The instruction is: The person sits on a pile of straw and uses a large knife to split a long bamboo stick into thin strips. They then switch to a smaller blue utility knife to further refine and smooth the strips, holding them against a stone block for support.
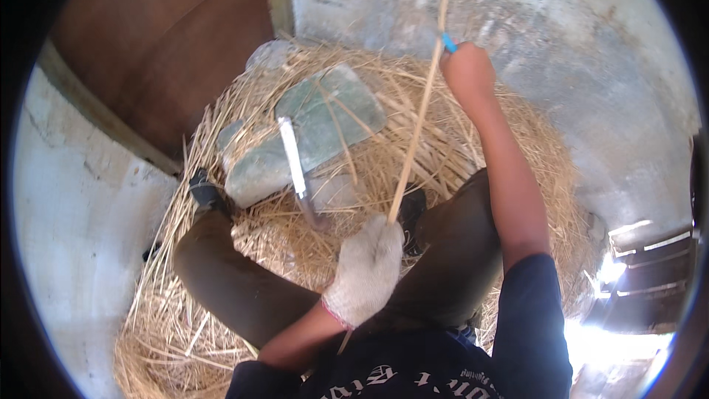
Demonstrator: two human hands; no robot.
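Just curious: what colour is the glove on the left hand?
Off-white glove, red-edged cuff; head view.

A rough farm shed or outbuilding, the sort used for handling straw. A big heap of loose straw (458, 148) fills the middle of the view and spreads toward seven o'clock. Bare, stained plaster walls (561, 52) rise at one o'clock and again at nine o'clock, and a plain brown wooden door (162, 37) in a weathered frame stands at eleven o'clock. At four o'clock, harsh daylight breaks in past dark wooden slats (650, 251). A flat grey-green stone slab (325, 122) lies on the straw.
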